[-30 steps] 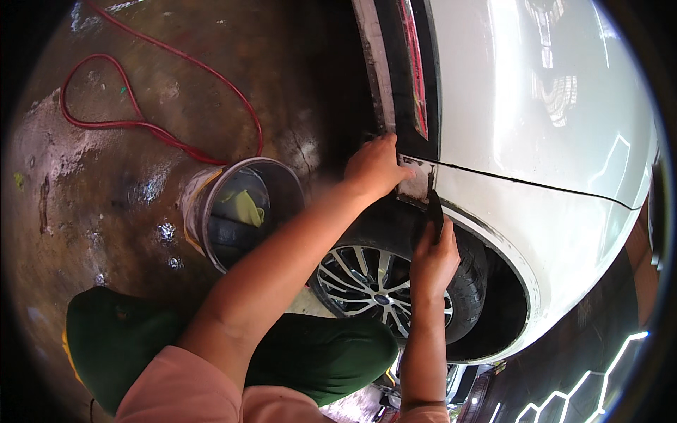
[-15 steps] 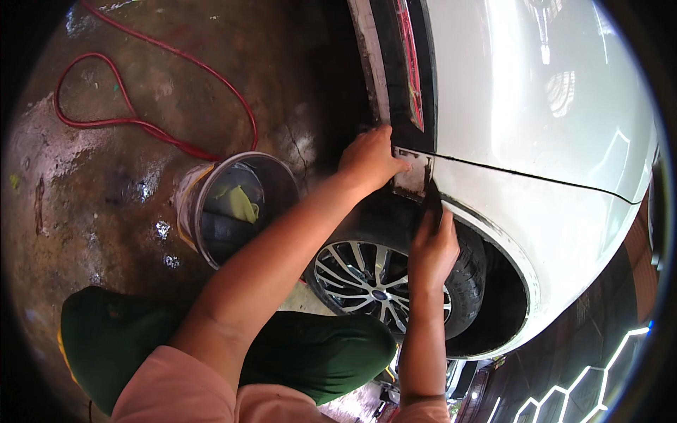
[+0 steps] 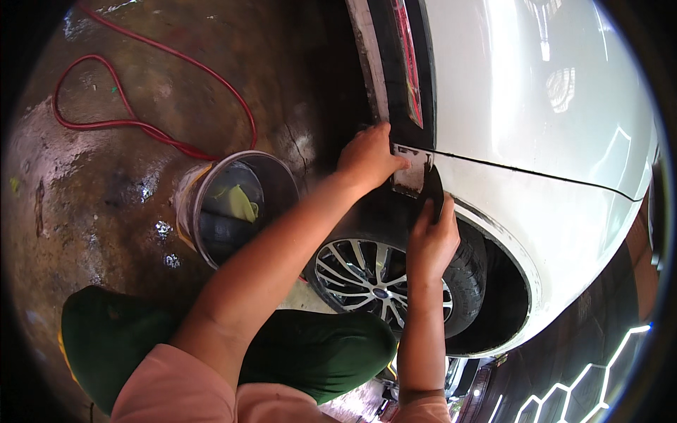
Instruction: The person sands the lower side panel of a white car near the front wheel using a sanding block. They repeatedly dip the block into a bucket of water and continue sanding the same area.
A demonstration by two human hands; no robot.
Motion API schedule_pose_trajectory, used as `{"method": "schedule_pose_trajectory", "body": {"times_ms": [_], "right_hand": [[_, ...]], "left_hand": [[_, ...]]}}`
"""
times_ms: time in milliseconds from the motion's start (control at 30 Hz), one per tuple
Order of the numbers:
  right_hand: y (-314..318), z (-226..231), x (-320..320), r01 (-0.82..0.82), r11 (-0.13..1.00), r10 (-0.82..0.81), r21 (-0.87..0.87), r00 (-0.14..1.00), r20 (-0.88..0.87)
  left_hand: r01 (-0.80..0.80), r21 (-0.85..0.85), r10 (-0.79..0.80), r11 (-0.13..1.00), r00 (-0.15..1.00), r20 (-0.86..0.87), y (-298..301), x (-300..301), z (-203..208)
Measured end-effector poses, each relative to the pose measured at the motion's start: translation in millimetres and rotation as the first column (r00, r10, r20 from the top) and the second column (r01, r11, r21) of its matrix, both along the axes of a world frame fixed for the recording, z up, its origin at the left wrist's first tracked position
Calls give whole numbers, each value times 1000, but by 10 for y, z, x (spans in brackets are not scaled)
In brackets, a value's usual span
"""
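The white car's lower corner ahead of the wheel arch has a small, scuffed white panel end [image 3: 410, 171] with dark marks. My left hand [image 3: 368, 158] grips its edge, thumb on the face and fingers curled behind, where they are hidden. To the right, my right hand [image 3: 433, 238] is closed around a flat black pointed piece [image 3: 436, 190], its tip against the right edge of that panel end; I cannot tell whether it is a tool or a trim strip. Above them runs a black sill strip [image 3: 417, 67] with a red and silver inlay.
A multi-spoke wheel [image 3: 381, 289] sits just below my hands, inside the wheel arch [image 3: 518, 275]. On the wet floor at left stand a bucket [image 3: 201, 211] holding water and a yellow-green cloth [image 3: 241, 203], and a looped red hose [image 3: 92, 125]. The white door [image 3: 508, 84] fills the upper right.
The black piece has turned and shows more of its broad side, its tip a little higher along the panel end. My left hand keeps its hold.
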State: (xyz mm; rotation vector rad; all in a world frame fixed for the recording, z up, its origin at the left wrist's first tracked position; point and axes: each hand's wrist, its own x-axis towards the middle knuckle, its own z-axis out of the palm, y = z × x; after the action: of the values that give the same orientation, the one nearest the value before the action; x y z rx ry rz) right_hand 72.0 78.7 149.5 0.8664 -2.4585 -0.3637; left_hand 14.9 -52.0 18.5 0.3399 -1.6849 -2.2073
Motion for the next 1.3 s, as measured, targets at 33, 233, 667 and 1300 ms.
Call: {"method": "schedule_pose_trajectory", "body": {"times_ms": [33,233,667,1300], "right_hand": [[-53,5,-4,12,1000,-12,1,1000,4],[138,-53,72,23,998,-21,-54,999,31],[-112,-23,-28,37,997,-35,-68,999,41],[-223,-44,-37,34,995,-32,-92,999,21]], "left_hand": [[11,-7,-11,1000,1000,-2,-32,8,-10],[-41,18,41,999,999,-10,79,-56,-31],[-126,-18,125,992,992,-35,84,-72,-73],[-14,14,15,1000,999,-28,-14,-30,-52]]}}
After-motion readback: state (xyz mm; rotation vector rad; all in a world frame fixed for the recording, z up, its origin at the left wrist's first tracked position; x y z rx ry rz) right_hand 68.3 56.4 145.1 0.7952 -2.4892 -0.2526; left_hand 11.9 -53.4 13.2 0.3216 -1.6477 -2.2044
